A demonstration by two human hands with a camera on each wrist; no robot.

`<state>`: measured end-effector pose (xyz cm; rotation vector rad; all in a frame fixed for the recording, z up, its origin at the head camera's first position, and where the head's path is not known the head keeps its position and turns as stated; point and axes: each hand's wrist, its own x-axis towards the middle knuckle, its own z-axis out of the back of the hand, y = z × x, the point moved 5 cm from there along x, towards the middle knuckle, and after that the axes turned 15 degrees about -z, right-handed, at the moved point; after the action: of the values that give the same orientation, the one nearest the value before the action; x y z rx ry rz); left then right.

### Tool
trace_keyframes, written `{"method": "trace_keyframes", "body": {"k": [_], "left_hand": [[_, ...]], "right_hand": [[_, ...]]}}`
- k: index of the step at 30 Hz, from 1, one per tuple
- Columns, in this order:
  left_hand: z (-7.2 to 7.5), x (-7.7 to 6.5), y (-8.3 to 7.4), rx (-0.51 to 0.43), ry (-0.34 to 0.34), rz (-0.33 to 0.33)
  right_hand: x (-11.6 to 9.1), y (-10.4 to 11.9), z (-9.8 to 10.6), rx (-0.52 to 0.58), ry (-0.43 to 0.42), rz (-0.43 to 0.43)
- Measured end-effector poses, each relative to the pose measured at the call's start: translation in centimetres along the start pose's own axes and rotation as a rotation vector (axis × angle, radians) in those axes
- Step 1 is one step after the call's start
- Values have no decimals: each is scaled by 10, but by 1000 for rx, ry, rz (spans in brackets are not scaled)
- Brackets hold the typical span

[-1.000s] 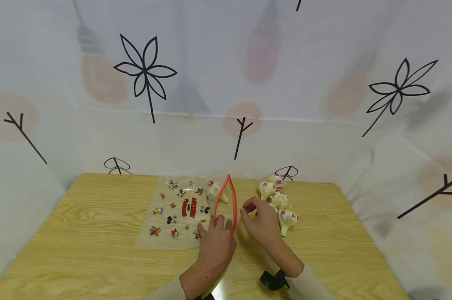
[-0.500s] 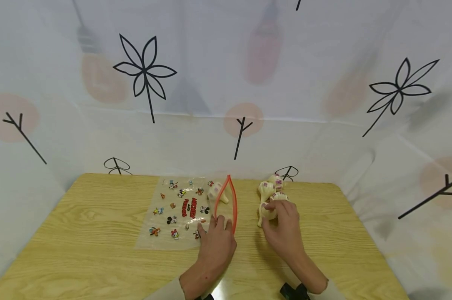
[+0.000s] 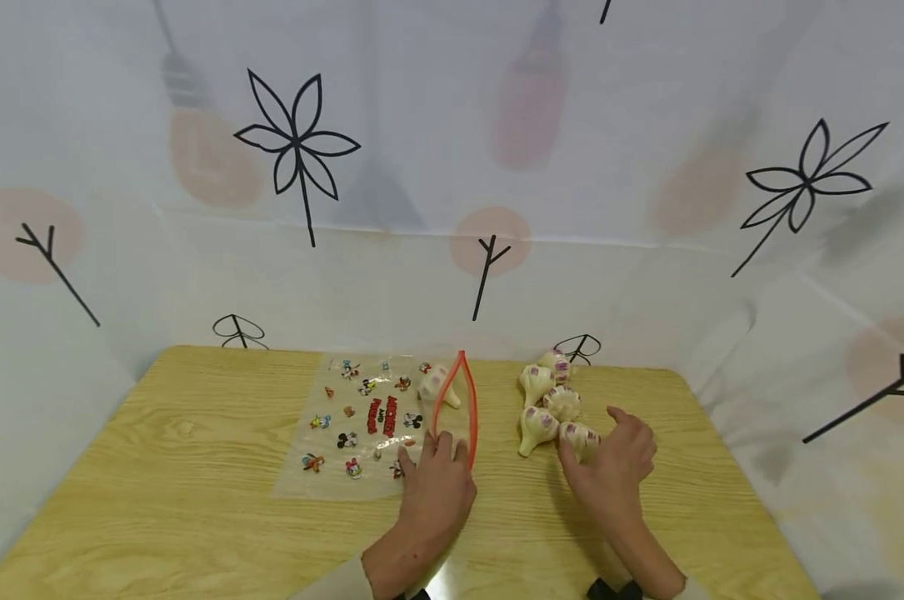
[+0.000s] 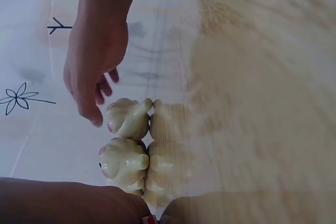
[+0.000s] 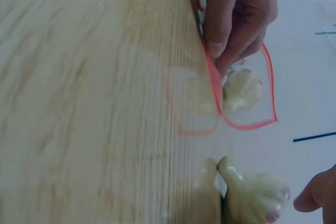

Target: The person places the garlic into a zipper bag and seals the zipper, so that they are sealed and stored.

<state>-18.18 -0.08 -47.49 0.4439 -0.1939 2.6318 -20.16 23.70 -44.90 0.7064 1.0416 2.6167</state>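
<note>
Five garlic bulbs (image 3: pixel 562 403) sit right of the clear bag (image 3: pixel 369 433) — left hand (image 3: pixel 438 493) pinching its red-rimmed mouth (image 3: pixel 473 408), right hand (image 3: pixel 615 468) closer, thumb and fingers apart beside the nearest bulb (image 3: pixel 581 437), its stem hidden.

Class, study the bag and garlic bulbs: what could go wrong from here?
The bag could sag shut if the left hand slips, since it grips only the red rim's near part.
The right hand might scatter the loose bulbs, which sit close together.
The bagged bulb may roll out, lying near the rim.
</note>
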Motion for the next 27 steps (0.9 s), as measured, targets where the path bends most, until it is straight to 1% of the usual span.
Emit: {"method": "trace_keyframes", "body": {"k": [5,8,15,21,27], "left_hand": [[1,0,-1,26,-13,-6],[1,0,-1,33,-11,-6],[1,0,-2,31,-19,-1],[1,0,-2,43,-23,-1],[1,0,-1,47,-39,-1]], "right_hand": [[1,-10,-5,-45,88,-107],[1,-14,-8,-50,116,-145],[2,-21,-11,-39,118,-180],[3,-28,-14,-54,168,-233],[4,-32,-17,-77,196,-235]]}}
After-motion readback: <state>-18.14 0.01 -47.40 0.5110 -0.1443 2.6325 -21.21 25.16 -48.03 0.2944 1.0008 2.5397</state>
